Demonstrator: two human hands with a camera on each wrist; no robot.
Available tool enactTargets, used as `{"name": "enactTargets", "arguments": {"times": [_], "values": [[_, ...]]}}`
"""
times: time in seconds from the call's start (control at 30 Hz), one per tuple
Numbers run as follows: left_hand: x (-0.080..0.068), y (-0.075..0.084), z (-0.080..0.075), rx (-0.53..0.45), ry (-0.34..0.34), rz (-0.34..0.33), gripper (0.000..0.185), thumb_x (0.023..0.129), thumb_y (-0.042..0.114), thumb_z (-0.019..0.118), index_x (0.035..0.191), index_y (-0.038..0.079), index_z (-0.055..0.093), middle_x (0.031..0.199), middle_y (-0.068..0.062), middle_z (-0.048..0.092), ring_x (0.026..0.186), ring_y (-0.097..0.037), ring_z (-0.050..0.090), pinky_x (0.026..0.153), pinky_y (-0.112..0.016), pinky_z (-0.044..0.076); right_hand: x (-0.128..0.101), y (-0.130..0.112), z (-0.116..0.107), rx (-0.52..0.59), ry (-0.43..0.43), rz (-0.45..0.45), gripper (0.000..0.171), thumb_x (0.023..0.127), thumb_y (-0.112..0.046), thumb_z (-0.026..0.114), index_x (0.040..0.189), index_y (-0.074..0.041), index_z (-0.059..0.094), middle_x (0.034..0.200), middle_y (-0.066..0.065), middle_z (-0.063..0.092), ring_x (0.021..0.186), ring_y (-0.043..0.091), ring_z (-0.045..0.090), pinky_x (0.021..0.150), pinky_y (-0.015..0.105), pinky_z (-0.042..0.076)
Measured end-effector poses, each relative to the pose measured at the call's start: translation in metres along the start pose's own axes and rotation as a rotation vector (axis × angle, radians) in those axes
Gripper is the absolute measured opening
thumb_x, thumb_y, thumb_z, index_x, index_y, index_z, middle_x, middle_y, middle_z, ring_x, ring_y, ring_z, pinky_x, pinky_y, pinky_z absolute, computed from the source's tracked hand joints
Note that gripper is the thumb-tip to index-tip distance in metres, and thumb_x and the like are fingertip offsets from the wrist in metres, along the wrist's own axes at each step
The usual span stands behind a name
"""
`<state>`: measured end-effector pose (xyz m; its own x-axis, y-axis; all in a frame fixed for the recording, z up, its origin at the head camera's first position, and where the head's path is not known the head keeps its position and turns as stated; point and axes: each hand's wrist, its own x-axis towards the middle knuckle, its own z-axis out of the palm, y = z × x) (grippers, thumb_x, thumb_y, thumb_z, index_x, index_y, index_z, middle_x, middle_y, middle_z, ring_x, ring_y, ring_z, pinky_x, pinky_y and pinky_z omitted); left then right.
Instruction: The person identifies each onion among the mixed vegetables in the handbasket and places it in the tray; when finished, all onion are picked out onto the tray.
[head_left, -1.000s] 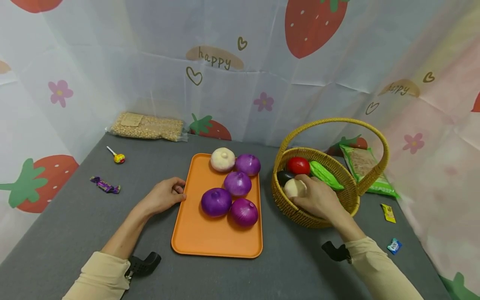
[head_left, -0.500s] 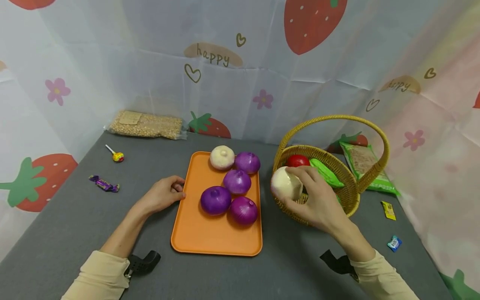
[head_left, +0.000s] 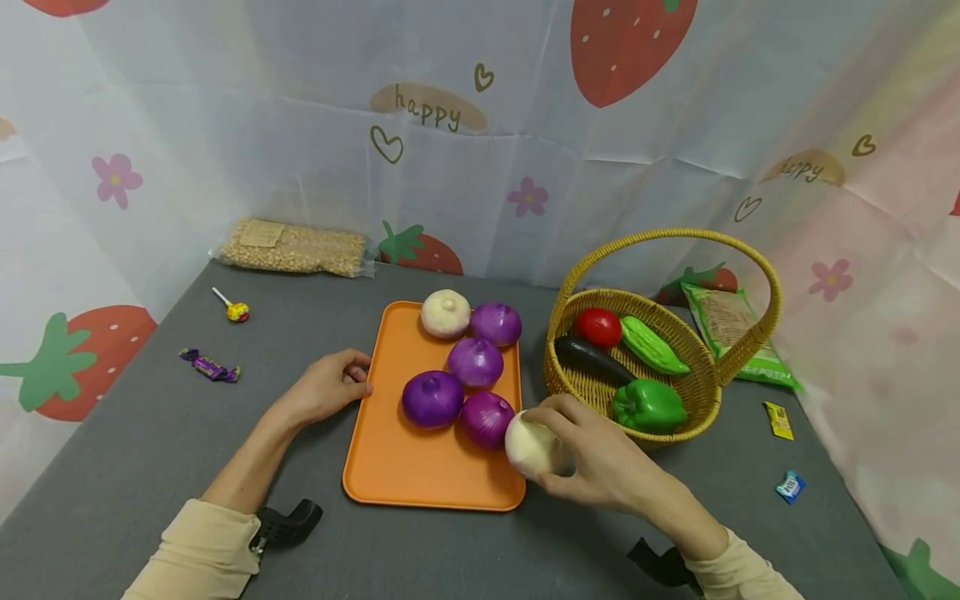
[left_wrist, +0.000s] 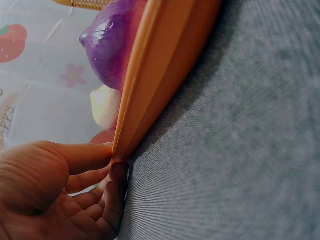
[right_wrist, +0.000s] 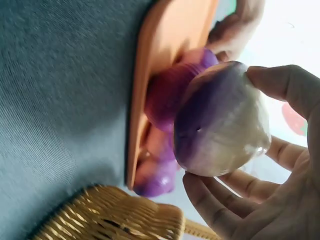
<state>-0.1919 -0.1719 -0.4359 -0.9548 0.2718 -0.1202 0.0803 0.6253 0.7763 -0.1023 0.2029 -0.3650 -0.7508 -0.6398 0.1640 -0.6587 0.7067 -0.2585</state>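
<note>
My right hand (head_left: 592, 467) grips a white onion (head_left: 531, 447) over the orange tray's (head_left: 420, 475) right front edge; in the right wrist view the white onion (right_wrist: 222, 120) sits between fingers and thumb. On the tray lie several purple onions (head_left: 432, 399) and another white onion (head_left: 446, 313). My left hand (head_left: 326, 390) rests at the tray's left rim, fingers touching the tray edge (left_wrist: 150, 95). A wicker basket (head_left: 697, 400) to the right holds a tomato (head_left: 597, 327), an eggplant (head_left: 592, 360), a green pepper (head_left: 648, 406) and a green gourd (head_left: 651, 345).
A bag of grain (head_left: 292, 248) lies at the back left, a lollipop (head_left: 234, 310) and a purple candy (head_left: 210, 367) on the left. A green packet (head_left: 731, 333) lies behind the basket, small wrappers (head_left: 776, 421) at the right. Printed curtains wall the grey table.
My right hand lifted the white onion out of the basket and carried it left and toward me to the tray's right edge. The left hand stayed put.
</note>
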Motion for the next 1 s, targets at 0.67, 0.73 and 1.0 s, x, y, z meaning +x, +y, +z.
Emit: {"name": "enactTargets", "arguments": {"times": [0.67,0.73,1.0], "values": [[-0.001,-0.001,0.000,0.000,0.005,0.010,0.042,0.091,0.013,0.064,0.127,-0.007,0.054,0.097,-0.014,0.062,0.079,-0.017,0.056,0.073,-0.029,0.043,0.018,-0.010,0.034,-0.038,-0.034,-0.091,0.059,0.075,-0.030,0.081,0.127,-0.019,0.056,0.124,0.002,0.055,0.105,0.016,0.058,0.082,0.032,0.055],[-0.001,-0.001,0.001,-0.003,0.004,0.013,0.042,0.091,0.013,0.064,0.126,-0.007,0.054,0.096,-0.014,0.063,0.078,-0.016,0.056,0.073,-0.030,0.043,0.019,-0.011,0.037,-0.043,-0.043,-0.104,0.059,0.074,-0.030,0.081,0.127,-0.020,0.057,0.124,0.003,0.054,0.104,0.016,0.058,0.081,0.032,0.055],[0.000,-0.001,0.001,-0.001,0.015,0.021,0.041,0.092,0.014,0.064,0.125,-0.007,0.055,0.096,-0.014,0.063,0.078,-0.017,0.056,0.072,-0.030,0.044,0.020,-0.011,0.041,-0.073,-0.055,-0.123,0.061,0.077,-0.033,0.080,0.132,-0.021,0.056,0.125,0.004,0.055,0.105,0.017,0.058,0.083,0.033,0.054]]}}
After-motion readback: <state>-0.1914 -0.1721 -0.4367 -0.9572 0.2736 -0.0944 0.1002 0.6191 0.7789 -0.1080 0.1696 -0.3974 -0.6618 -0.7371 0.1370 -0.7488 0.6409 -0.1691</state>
